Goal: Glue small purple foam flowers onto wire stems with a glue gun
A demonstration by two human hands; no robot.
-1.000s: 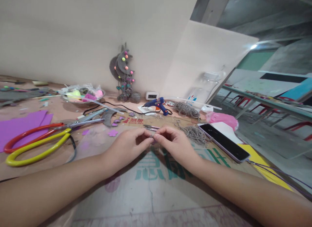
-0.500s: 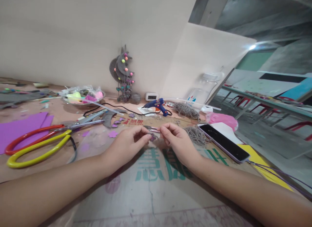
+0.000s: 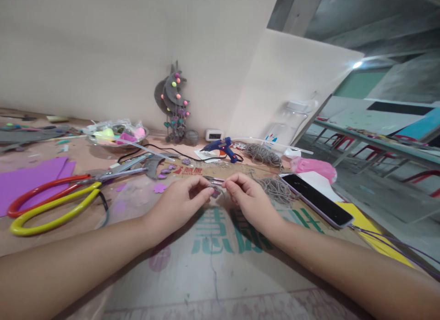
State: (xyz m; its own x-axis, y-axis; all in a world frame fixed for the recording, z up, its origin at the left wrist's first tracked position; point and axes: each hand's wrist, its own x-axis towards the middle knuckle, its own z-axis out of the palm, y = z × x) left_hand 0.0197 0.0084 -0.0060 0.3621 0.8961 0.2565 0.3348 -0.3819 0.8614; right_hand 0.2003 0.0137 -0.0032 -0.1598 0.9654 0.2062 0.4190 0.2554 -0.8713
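Note:
Over the cardboard sheet, my left hand is closed in a pinch on a small purple and grey felt piece. A thin grey strand seems to curl from its right side. Just to the right, my right hand has thumb and forefinger pressed together; what lies between them is too small to make out. Behind the fingertips lies a slim metal tool with a pinkish handle, partly hidden. A purple flower cut-out rests left of my left hand.
Large scissors and purple sheets lie left. Behind stand a blue glue gun, a moon ornament, a small digital clock and a bottle. Grey yarn and a phone lie right.
Both hands stay almost in place. The right fingertips have shifted very slightly beside the felt piece; the left pinch is unchanged.

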